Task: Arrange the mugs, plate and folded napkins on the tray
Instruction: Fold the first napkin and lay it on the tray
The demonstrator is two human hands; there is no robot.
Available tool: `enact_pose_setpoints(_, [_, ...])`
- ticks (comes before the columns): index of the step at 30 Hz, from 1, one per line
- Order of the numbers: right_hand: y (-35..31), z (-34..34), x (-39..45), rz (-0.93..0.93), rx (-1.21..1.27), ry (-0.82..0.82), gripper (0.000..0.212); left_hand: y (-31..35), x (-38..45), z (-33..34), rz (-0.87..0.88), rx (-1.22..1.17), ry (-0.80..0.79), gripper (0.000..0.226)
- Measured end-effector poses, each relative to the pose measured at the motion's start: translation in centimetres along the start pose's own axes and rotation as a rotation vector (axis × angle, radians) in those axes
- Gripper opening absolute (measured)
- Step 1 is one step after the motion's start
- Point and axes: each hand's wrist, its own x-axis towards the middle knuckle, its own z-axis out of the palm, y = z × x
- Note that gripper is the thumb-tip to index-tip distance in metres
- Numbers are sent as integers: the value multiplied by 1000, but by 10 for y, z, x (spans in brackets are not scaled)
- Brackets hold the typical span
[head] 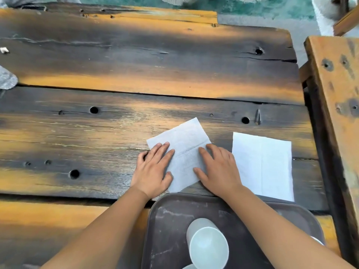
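A white paper napkin (184,146) lies tilted on the wooden table (97,133), with a crease across its middle. My left hand (153,169) presses flat on its left edge and my right hand (217,169) presses flat on its right part, fingers spread. A second white napkin (268,167) lies unfolded just to the right. Nearer me sits a dark tray (169,220) with a pale mug (207,245) standing on it. A sliver of another white piece (317,240) shows behind my right forearm; I cannot tell what it is.
A wooden bench or second table (338,94) runs along the right side, past a dark gap. A grey object (6,78) pokes in at the left edge. The tabletop has several round holes and cracks between planks.
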Motion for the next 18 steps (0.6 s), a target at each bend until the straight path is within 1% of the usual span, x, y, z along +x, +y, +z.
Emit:
enact_pose_setpoints(2, [6,0,9,-38,24,-17,65,-1,0,0,6,-28,0,69])
enact_pose_setpoints(5, [12,1,21,-156,22,-92,69,-1,0,0,26,-42,4,72])
enact_pose_setpoints(7, [15,3,25,-197,-6,-121,69,-2,-1,1,20,-59,26,69])
enact_pose_setpoints(11, [10,9,19,-108,-34,-89,71,-2,-1,1,3,-67,73,67])
enact_pose_setpoints(14, [1,13,11,-17,-29,-56,72,-3,-1,2,54,-21,75,63])
enact_pose_setpoints(18, [-4,14,8,44,-52,-28,72,-3,-1,2,128,14,67,52])
